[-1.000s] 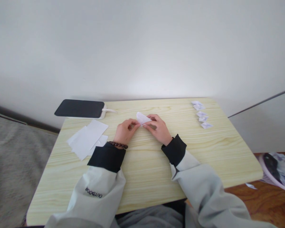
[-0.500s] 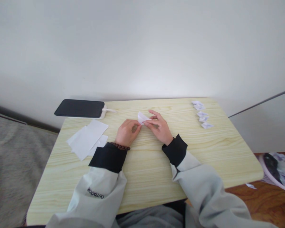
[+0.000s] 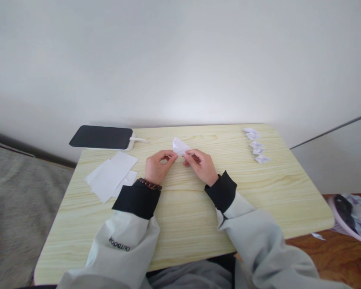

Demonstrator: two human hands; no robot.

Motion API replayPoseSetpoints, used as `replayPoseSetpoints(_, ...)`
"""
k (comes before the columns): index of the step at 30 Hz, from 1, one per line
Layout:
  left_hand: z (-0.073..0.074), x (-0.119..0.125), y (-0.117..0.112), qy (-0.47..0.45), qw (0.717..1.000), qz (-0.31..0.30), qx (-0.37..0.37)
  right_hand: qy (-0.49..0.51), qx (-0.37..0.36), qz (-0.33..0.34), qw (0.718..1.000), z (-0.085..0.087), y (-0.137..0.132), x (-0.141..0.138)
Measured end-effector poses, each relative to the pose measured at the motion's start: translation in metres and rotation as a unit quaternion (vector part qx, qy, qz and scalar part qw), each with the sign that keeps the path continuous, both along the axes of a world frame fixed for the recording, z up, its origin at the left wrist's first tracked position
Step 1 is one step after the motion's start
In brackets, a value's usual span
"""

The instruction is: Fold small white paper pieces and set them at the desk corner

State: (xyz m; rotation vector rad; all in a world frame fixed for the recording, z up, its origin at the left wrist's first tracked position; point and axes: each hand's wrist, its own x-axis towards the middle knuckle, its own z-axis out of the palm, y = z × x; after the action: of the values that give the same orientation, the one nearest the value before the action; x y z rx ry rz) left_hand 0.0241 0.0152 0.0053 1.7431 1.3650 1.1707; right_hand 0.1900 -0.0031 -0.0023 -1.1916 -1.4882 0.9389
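Note:
Both hands pinch one small piece of folded white paper [image 3: 179,146] above the middle of the table [image 3: 195,224]. My left hand [image 3: 159,166] grips its lower left corner between thumb and forefinger. At the lower right edge, my right hand [image 3: 200,165] holds it with thumb and fingertips. The paper's upper part stands up, slanting from the left down to the right; its lower edge is partly hidden by the fingers. Beside my left forearm lie several flat white paper sheets [image 3: 112,174], overlapping.
A dark-screened phone [image 3: 102,137] rests on a white block with a white cable [image 3: 141,140] at the back left. Several small folded paper pieces [image 3: 257,147] form a column at the back right. A basket [image 3: 343,224] stands on the floor at the right.
The folded paper has shifted slightly up and to the left. My right hand's raised fingers have come down and curled in against the paper; my left hand has moved slightly left.

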Motion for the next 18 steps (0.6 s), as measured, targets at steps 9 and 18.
replayPoseSetpoints(9,-0.0042,0.0022,0.0008,-0.09,0.991,-0.034,-0.097,-0.016,0.079,-0.037,0.996,0.0007,0.0032,0.0009)
replayPoseSetpoints(18,-0.0066,0.002,0.0017,-0.047,0.994,-0.023,-0.097,-0.051,0.079,-0.03,0.995,-0.0001,0.0039,0.0036)
